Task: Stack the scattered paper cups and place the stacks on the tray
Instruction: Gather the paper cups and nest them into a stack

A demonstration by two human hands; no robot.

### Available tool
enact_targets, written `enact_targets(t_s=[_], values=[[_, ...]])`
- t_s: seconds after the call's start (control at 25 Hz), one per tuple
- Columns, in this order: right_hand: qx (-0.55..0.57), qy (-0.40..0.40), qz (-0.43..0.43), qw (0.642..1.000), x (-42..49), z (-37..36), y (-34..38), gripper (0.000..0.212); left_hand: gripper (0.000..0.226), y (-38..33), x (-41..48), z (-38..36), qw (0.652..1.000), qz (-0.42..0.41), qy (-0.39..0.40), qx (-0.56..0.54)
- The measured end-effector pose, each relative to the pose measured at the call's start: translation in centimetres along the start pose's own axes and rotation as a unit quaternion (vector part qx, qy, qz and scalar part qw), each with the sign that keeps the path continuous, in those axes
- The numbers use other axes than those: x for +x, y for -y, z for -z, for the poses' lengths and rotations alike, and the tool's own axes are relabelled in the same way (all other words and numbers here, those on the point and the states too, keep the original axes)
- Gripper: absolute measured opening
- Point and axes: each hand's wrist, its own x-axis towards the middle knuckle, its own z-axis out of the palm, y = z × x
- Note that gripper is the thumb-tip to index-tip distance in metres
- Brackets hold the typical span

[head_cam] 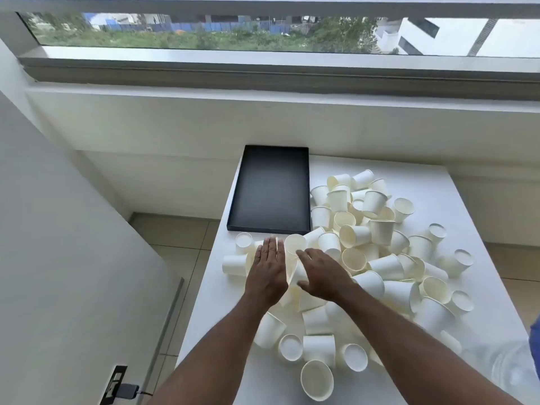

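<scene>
Both hands, left hand (pixel 267 266) and right hand (pixel 323 273), hover flat and empty above scattered cups (pixel 380 229) near tray (pixel 270 187).

One tray, one table, dozens of cups

One black tray (pixel 271 185) sits on one white table (pixel 423 185). Paper cups (pixel 380 229) lie in a heap too tangled for an exact count: several dozen. Two hands, left (pixel 267 268) and right (pixel 324 273), are in view.

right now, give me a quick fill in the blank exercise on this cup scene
1. The black tray holds ____ cups.
2. The paper cups lie scattered on a ____ table.
3. The tray sits to the ____ of the cup pile.
4. The left hand and right hand reach with palms facing ____.

Missing words: no; white; left; down
</scene>
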Motion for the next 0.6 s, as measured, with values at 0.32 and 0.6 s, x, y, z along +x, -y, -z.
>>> enact_targets(t_s=[0.32,0.6], values=[[-0.060,0.041,-0.026,0.997,1.1,-3.3,0.9,0.081,0.090,0.9,0.7,-0.9,0.998,0.037,0.007,-0.058],[-0.052,0.073,-0.076,0.993,1.7,-3.9,0.5,0.075,0.087,0.9,1.9,-1.1,0.996,0.033,-0.012,-0.080]])
